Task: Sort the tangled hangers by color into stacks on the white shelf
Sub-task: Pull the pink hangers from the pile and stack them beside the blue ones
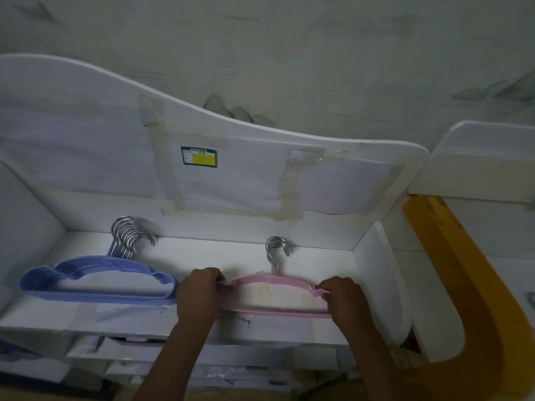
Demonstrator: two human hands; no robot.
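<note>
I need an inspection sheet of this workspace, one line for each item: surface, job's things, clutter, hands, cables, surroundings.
Surface: white shelf with stained tape patches on its floor.
Job's things: blue hangers stacked at the shelf's left side, their metal hooks pointing to the back wall; pink hangers at the right side, apart from the blue ones.
Clutter: papers and flat packages on the level below the shelf.
Hands: left hand grips the left end of the pink hangers; right hand grips the right end.
Cables: nothing seen.
Surroundings: taped paper with a green and yellow label on the back panel; painted wall behind; yellow curved part at the right.
</note>
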